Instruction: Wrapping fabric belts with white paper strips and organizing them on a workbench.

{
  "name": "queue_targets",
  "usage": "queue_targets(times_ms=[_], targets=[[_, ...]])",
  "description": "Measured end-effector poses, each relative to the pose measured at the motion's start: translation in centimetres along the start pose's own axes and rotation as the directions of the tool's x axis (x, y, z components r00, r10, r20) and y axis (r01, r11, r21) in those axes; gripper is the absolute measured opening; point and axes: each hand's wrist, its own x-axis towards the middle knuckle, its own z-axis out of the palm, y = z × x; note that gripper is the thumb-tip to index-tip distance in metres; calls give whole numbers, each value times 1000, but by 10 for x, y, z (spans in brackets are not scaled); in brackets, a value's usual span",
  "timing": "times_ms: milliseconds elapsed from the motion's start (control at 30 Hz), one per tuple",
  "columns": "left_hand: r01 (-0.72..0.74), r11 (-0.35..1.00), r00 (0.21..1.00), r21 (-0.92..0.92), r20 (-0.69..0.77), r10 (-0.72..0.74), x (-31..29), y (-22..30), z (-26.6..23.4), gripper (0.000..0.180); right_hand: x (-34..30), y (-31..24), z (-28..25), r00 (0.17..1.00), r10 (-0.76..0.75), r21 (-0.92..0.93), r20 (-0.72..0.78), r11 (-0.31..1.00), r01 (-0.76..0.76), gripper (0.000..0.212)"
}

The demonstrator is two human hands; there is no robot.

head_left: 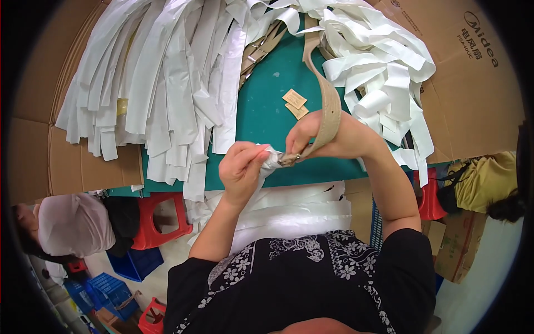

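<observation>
A tan belt (330, 106) runs down from the far side of the green table and curves over my right hand (334, 136). The fingers of that hand are closed on the belt close to its metal buckle (288, 160). Against the buckle sits a crumpled piece of thin white wrapping (271, 158). My left hand (243, 167) pinches this wrapping between thumb and fingers. Both hands are just above the table's near edge, almost touching. Beyond them lie two small tan cards (296, 104), overlapping on the green tabletop (261, 114).
Long white strips (167, 83) hang thickly at the left, and a tangled heap of white strips (384, 72) lies at the right. More belts (261, 50) rest at the back. Cardboard (467, 83) flanks both sides. Red stools (161, 220) and other people sit nearby.
</observation>
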Motion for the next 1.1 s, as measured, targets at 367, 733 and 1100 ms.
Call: queue_targets(times_ms=[367, 733, 1100], targets=[[34, 996, 993, -88, -106, -44, -16, -4, -5, 14, -10, 0, 11, 972, 100, -105, -211, 987, -125, 9], [58, 980, 995, -191, 91, -42, -10, -7, -14, 13, 2, -5, 20, 982, 87, -289, -169, 948, -133, 13], [584, 737, 809, -340, 176, -560, 0, 15, -22, 9, 2, 45, 54, 943, 287, 136, -167, 954, -266, 21]])
